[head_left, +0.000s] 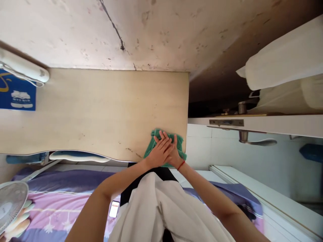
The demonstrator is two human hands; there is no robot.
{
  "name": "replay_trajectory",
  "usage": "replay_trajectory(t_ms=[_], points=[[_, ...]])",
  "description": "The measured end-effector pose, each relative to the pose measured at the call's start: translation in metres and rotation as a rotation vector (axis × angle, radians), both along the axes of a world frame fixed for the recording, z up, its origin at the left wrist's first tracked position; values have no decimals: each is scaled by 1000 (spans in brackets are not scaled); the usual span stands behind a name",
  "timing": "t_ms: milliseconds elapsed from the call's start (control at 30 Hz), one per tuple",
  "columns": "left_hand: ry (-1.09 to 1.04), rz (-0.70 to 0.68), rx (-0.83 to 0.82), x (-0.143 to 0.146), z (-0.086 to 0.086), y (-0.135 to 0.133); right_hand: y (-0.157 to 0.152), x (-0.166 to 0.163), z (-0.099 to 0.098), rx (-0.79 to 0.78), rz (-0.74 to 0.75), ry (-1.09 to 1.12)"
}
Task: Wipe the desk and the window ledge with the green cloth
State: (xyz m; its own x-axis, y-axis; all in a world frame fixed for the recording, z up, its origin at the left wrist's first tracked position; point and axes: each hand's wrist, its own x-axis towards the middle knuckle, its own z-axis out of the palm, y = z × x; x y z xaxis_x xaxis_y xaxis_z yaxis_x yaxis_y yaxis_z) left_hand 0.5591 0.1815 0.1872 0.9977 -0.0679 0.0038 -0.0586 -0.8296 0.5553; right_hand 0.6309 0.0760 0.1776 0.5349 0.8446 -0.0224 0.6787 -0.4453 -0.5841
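A crumpled green cloth (180, 144) lies at the near right corner of the beige tabletop (106, 107). My right hand (175, 155), with a red string at the wrist, rests flat on this cloth, its fingers stretched out and partly covered. Across it lies my left hand (159, 152), fingers extended and overlapping the right hand's. Neither hand visibly grips the cloth; both press down from above. Dark marks (133, 152) show on the tabletop just left of the cloth.
A stained wall (151, 37) borders the table's far edge. At the left are a blue box (19, 95) and a white cylinder with a cord (27, 65). A door with a lever handle (259, 142) stands at the right. A fan (11, 206) and phone (114, 209) are below left.
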Motion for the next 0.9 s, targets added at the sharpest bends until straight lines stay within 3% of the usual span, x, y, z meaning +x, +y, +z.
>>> replay_trajectory(t_ms=[133, 233, 300, 467, 567, 733, 800, 900], points=[[138, 128, -43, -36, -1, -19, -34, -20, 19, -324, 44, -138], [173, 229, -49, -25, -3, -18, -33, -15, 21, -442, 94, -159], [158, 208, -33, -4, -2, -6, -22, -1, 18, -446, 100, -139], [109, 37, 2, 76, 2, 52, 25, 59, 12, -435, -43, -75], [63, -65, 16, 148, 0, 99, 71, 120, 10, -396, -147, -80], [7, -79, 87, 278, -2, 179, 158, 235, 8, -309, -253, -138], [12, -94, 90, 310, -1, 198, 179, 264, 9, -307, -318, -145], [27, -75, 82, 329, -1, 203, 192, 277, 10, -340, -368, -161]])
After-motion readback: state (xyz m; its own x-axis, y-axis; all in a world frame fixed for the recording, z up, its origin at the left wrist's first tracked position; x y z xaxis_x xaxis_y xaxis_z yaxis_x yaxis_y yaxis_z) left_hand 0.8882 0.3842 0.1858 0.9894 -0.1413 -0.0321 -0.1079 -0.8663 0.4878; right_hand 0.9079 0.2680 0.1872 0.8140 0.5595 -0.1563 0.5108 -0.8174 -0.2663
